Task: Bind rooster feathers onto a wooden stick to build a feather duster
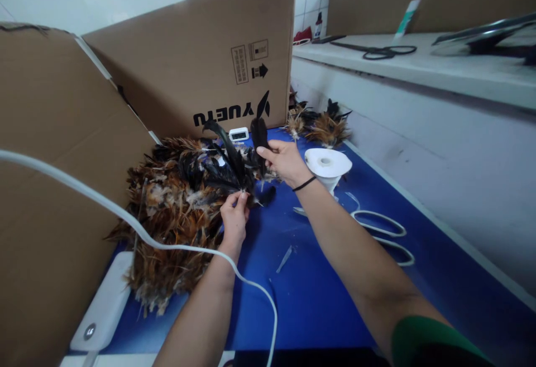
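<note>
My left hand (235,216) pinches a bunch of long black feathers (234,157) by their pale quill ends, with the tips fanning up and away. Just right of it, my right hand (287,160) holds a single dark feather (259,135) upright between thumb and fingers. Under and behind the left hand lies a large heap of brown and black feathers (171,233) on the blue tabletop (305,300). A white spool (329,163) stands beside my right wrist.
White-handled scissors (383,230) lie right of my right forearm. A white cable (125,216) crosses in front of my left forearm. Cardboard (188,48) walls the back and left. More feather bunches (329,127) sit at the far end. Black scissors (389,51) rest on a ledge.
</note>
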A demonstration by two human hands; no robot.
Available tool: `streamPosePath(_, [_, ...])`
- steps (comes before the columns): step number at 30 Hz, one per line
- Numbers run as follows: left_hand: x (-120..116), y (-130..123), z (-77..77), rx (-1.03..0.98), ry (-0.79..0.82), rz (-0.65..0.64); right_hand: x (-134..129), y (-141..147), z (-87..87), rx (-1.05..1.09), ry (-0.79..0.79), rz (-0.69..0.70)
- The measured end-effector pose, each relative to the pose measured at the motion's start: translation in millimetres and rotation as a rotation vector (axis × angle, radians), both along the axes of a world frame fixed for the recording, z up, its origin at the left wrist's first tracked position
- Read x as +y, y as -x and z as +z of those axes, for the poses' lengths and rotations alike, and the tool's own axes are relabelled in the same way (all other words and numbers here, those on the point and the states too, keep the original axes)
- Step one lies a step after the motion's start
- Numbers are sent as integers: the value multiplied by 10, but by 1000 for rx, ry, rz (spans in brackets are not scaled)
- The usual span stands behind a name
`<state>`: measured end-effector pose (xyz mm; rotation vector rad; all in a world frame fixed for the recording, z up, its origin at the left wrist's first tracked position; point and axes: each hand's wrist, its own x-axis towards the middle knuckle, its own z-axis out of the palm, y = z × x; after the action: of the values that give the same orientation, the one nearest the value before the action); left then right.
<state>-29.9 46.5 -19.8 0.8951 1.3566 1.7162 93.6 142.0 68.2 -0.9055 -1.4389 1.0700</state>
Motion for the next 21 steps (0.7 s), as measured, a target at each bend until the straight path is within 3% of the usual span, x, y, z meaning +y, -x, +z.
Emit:
streamPosePath(3, [-30, -27, 44, -79, 4, -142, -43, 1, 53, 66, 78, 73])
streamPosePath(9, [-45, -45, 76, -134, 30, -249, -81, -17, 105, 89, 64, 144])
streamPosePath(21, [-36, -36, 61, -133, 18, -220, -92, 53, 53, 21, -26, 153])
